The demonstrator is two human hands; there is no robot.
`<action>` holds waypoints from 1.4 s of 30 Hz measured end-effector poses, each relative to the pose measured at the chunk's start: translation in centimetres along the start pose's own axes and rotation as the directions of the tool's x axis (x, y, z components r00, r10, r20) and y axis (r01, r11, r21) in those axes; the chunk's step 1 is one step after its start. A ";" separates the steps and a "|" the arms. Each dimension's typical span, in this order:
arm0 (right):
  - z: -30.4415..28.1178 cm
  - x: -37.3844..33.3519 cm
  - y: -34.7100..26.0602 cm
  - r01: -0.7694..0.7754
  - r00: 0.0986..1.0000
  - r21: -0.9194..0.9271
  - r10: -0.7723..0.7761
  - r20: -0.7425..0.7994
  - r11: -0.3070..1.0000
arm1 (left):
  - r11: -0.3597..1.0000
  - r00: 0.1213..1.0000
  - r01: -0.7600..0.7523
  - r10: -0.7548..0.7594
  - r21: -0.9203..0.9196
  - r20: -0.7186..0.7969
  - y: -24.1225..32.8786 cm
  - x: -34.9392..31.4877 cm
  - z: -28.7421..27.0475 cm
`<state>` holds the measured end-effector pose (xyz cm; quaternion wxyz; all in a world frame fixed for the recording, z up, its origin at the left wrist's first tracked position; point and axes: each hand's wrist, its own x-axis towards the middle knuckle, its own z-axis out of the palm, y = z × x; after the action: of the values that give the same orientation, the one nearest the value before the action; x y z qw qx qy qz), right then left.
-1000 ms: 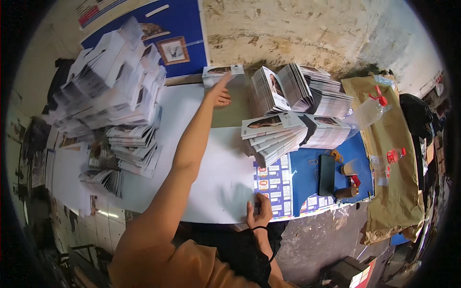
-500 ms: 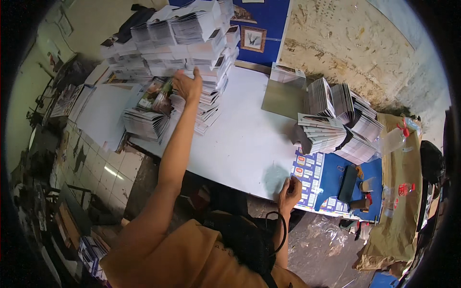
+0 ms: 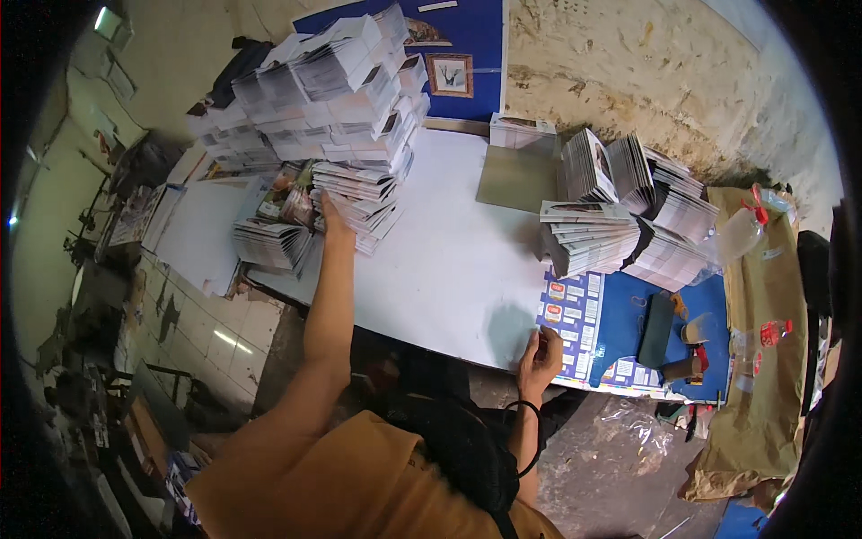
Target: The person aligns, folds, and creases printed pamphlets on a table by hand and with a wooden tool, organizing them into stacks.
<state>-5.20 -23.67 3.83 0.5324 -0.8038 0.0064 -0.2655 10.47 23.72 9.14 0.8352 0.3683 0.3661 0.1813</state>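
My left hand [image 3: 335,218] reaches to the near-left end of a fanned pile of booklets [image 3: 366,208], its fingers closed at the edge of the booklets and partly hidden among them. Close by on the left lie a colour-printed sheet or cover [image 3: 290,193] and another fanned bundle of booklets [image 3: 271,244]. Behind the fanned pile rises a tall stack of white-edged booklets [image 3: 323,99]. My right hand [image 3: 540,357] rests at the table's front edge with its fingers curled; whether anything is inside them is hidden.
On the right of the white table [image 3: 440,260] stand bundles of booklets [image 3: 597,235] beside a grey-green board [image 3: 516,177]. A dark oblong case [image 3: 654,330], a plastic cup [image 3: 695,330] and a plastic bottle [image 3: 738,235] are at the right end. Large white sheets [image 3: 202,229] lie at the left.
My left hand has come down from the front of the tall stack to the fanned booklets nearer to me. My right hand has stayed at the table edge. The whole view has shifted slightly.
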 end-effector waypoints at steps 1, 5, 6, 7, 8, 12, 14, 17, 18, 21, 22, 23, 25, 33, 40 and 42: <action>0.2 0.1 -0.3 -0.019 1.000 0.027 0.019 0.017 0.999 | 0.999 0.995 -0.053 0.054 -0.013 0.085 0.6 0.2 -0.2; -0.8 0.0 0.0 -0.030 0.999 0.020 0.031 -0.014 0.999 | 0.961 0.981 0.154 -0.121 0.230 -0.149 0.3 -6.9 6.1; -0.6 0.1 -0.4 -0.035 0.999 0.030 0.035 -0.010 0.999 | 0.961 0.982 0.147 -0.112 0.234 -0.155 0.5 -7.3 6.4; -0.5 0.3 -0.7 -0.043 0.999 0.039 0.043 -0.004 0.998 | 0.973 0.994 0.074 -0.055 0.217 -0.091 0.6 -7.4 6.6; -0.5 0.4 -1.0 -0.052 0.999 0.042 0.052 -0.002 0.998 | 0.980 1.000 0.007 -0.002 0.197 -0.023 0.6 -7.4 6.9; -0.4 0.5 -1.4 -0.066 0.998 0.080 0.066 0.008 0.995 | 0.958 0.998 -0.022 0.040 0.285 -0.056 2.1 -5.7 8.9; -0.5 0.5 -1.8 -0.076 0.997 0.076 0.076 0.014 0.994 | 0.958 1.000 -0.004 0.010 0.287 -0.018 2.1 -5.5 9.0; -0.6 0.3 -0.9 -0.025 1.000 0.042 0.024 0.011 0.999 | 0.954 0.998 0.015 -0.031 0.299 0.047 2.2 -4.8 9.2; -0.5 0.2 -0.8 -0.021 1.000 0.041 0.020 0.016 0.999 | 0.955 0.998 0.012 -0.029 0.296 0.051 2.3 -4.5 9.2; -0.6 0.0 -0.7 -0.016 1.000 0.046 0.014 0.024 0.999 | 0.959 0.998 -0.008 -0.012 0.282 0.068 2.2 -3.5 9.1; -0.5 0.0 -0.5 -0.013 1.000 0.052 0.013 0.019 0.999 | 0.961 0.998 -0.019 0.000 0.274 0.069 2.2 -3.2 9.0; -0.5 0.0 -0.5 -0.011 1.000 0.060 0.011 0.015 0.998 | 0.964 0.997 -0.033 0.015 0.263 0.069 2.1 -2.6 8.6; -0.6 0.2 -0.6 -0.099 0.994 0.069 0.096 0.049 0.993 | 0.970 0.996 -0.062 0.046 0.234 0.073 2.2 -1.6 7.8; 8.4 9.1 -10.7 0.209 0.902 0.305 -0.304 0.307 0.929 | 0.985 0.995 0.088 -0.080 0.147 -0.057 1.3 -8.9 7.6; 27.4 16.7 -16.0 0.593 0.561 0.125 -0.519 0.644 0.796 | 0.981 0.973 0.162 -0.176 0.103 0.147 0.2 0.0 2.5; 31.7 14.6 -19.8 0.680 0.411 0.113 -0.504 0.760 0.725 | 0.982 0.884 0.097 -0.010 -0.162 0.468 0.7 4.6 -2.1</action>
<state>15.70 7.64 17.72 0.2656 -0.8379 -0.4702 -0.0795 11.90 27.85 6.53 0.9330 0.3135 0.1476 0.0969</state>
